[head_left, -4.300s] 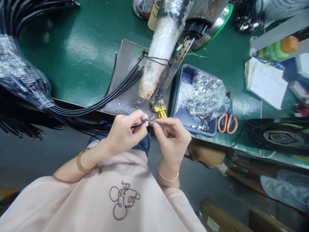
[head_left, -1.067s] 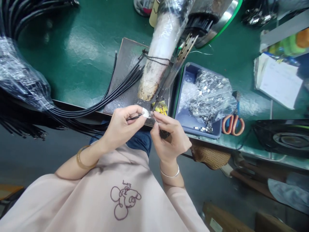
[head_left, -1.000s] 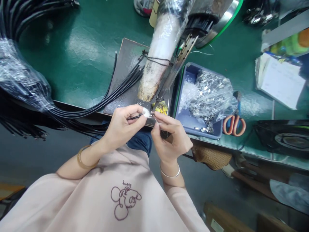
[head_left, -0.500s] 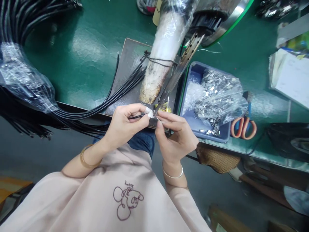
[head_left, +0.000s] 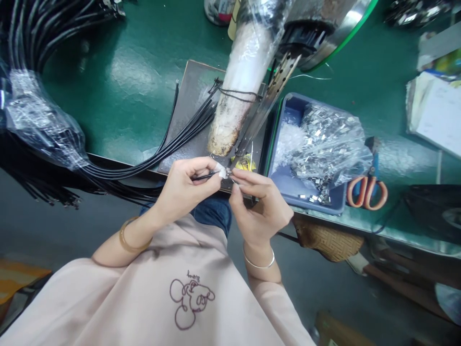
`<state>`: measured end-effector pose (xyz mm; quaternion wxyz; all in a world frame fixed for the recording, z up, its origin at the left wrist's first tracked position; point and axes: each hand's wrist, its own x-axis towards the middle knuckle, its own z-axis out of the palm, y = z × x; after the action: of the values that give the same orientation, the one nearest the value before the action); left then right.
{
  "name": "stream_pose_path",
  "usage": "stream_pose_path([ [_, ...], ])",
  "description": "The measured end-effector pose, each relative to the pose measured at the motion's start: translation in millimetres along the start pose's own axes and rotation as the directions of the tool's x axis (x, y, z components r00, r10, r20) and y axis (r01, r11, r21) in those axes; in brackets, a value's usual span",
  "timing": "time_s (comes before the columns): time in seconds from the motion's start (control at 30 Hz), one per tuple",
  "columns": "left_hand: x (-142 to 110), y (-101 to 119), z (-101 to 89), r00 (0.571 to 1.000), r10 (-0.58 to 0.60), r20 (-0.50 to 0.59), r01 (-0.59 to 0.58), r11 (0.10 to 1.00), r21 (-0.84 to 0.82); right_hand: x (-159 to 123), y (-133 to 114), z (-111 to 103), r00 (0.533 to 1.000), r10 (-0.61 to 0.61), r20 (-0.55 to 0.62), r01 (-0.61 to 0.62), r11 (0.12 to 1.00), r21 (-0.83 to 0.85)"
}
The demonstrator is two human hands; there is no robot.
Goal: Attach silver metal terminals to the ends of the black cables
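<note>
My left hand (head_left: pixel 190 186) pinches the end of a black cable (head_left: pixel 205 176) between thumb and forefinger, with white wrapping on the fingertips. My right hand (head_left: pixel 260 202) meets it from the right, its thumb and fingers closed around something small and thin at the cable's tip, too small to name. Just above the fingers are a soldering iron (head_left: pixel 260 115) slanting down and a white, stained tube (head_left: pixel 239 72) with a scorched lower end. More black cables (head_left: pixel 180 137) lie in a bundle across the grey board (head_left: pixel 198 72), left of the tube.
Right of my hands stands a blue tray (head_left: pixel 331 207) with a plastic bag of small metal parts (head_left: pixel 327 139). Orange-handled scissors (head_left: pixel 367 192) lie beside it. A plastic-wrapped cable bundle (head_left: pixel 43 110) hangs over the table edge at left. Papers (head_left: pixel 435 105) lie at far right.
Both hands keep their pinch at the cable's tip, with only a very slight shift of the fingers. The view has turned slightly, so the things on the table appear a little displaced.
</note>
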<state>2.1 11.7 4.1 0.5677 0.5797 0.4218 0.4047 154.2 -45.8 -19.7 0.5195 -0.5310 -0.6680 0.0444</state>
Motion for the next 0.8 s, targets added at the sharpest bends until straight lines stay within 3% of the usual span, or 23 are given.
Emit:
stream_pose_path([
  [0.2,1,5,0.3,0.998,0.052,-0.03,-0.05,0.997,0.058,9,-3,0,0.997,-0.065,-0.038,0.063,0.996,-0.055],
  [0.6,-3,-1,-0.8,0.999,0.033,0.014,-0.034,0.993,0.117,2,-4,-4,0.999,-0.022,0.025,0.022,0.999,-0.036],
  [0.7,-5,0,-2.2,0.997,0.034,0.074,-0.042,0.993,0.112,2,-4,-6,0.999,-0.019,0.032,0.02,1.0,-0.017],
  [0.8,-9,2,-5.2,0.976,0.022,0.218,-0.051,0.99,0.128,0,-1,-11,1.0,-0.009,0.002,0.009,0.999,0.048],
])
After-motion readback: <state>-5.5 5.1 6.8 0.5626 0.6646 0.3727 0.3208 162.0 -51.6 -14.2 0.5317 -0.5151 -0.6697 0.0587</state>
